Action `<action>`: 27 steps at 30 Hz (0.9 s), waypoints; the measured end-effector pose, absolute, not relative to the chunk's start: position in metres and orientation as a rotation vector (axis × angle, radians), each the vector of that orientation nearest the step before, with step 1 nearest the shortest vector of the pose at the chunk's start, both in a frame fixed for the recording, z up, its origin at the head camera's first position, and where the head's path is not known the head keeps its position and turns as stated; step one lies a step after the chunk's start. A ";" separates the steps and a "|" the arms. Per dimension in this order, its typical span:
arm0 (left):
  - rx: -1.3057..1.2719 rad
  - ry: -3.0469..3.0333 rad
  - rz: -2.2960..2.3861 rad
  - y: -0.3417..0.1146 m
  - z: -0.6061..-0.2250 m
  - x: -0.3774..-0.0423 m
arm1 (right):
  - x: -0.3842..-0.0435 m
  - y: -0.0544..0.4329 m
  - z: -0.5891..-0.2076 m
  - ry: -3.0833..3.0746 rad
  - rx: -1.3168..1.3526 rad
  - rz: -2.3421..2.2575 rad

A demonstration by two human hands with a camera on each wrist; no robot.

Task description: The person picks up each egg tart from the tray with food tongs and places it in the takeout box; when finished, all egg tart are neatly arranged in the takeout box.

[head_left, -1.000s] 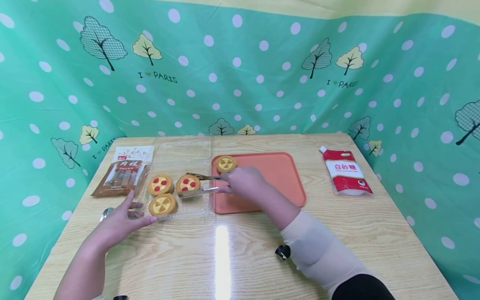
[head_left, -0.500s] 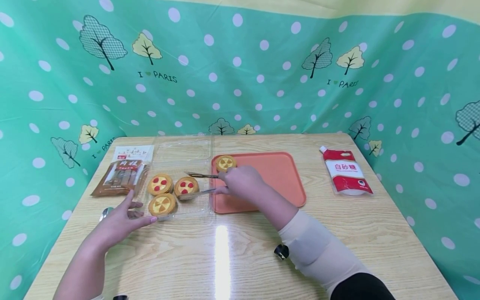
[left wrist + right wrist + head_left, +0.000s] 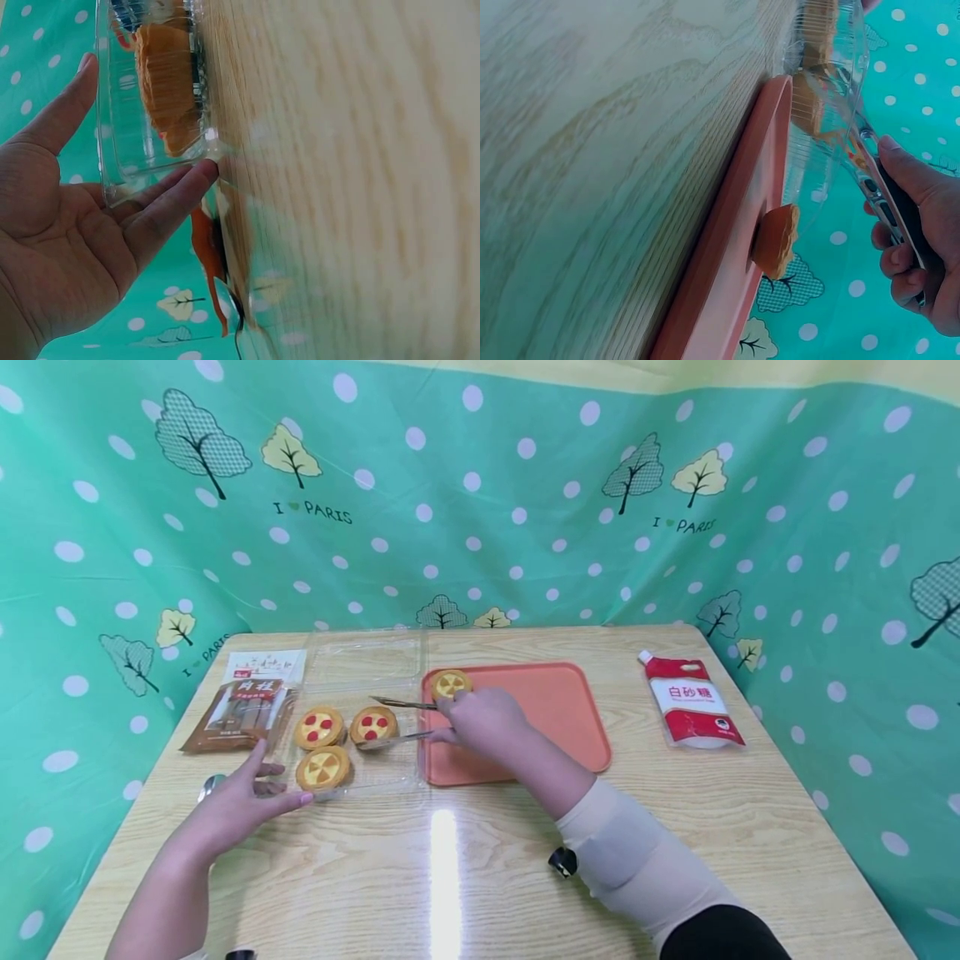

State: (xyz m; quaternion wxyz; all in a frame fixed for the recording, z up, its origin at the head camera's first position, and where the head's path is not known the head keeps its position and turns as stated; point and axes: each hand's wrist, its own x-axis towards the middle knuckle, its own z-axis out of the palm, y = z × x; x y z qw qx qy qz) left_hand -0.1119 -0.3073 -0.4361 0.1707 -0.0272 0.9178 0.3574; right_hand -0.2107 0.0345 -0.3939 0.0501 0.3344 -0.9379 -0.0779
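My right hand (image 3: pixel 491 722) holds metal tongs (image 3: pixel 889 199) by the dark handle. Their two arms reach left into the clear plastic box (image 3: pixel 390 777), around an egg tart (image 3: pixel 373 725) topped with red pieces. Whether both tips touch this tart I cannot tell. Left of it in the box lie another red-topped tart (image 3: pixel 319 727) and a tart with a wedge pattern (image 3: pixel 323 768). At the box's front left corner, my left hand (image 3: pixel 247 797) spreads its mostly straight fingers against the plastic; in the left wrist view its fingertips (image 3: pixel 206 171) touch the lower corner.
A pink tray (image 3: pixel 555 727) adjoins the box on the right, with one tart (image 3: pixel 452 683) in its far left corner. Brown packet (image 3: pixel 240 717) and spoon (image 3: pixel 212 787) lie left of the box. A red-and-white sugar pouch (image 3: pixel 692 702) lies far right. The box's lid (image 3: pixel 365 660) lies folded back.
The tongs have shifted slightly, their arms changing angle around the red-topped tart, which moved a little left. The left hand stays in place at the box.
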 end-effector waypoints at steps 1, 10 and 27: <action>-0.078 2.607 1.015 -0.307 -0.436 -0.112 | -0.211 0.034 -0.394 -2.853 1.017 -0.239; -0.076 2.606 1.013 -0.307 -0.436 -0.113 | -0.211 0.043 -0.388 -2.883 1.029 -0.183; -0.090 2.587 1.037 -0.308 -0.438 -0.112 | -0.223 0.101 -0.354 -2.894 0.875 0.152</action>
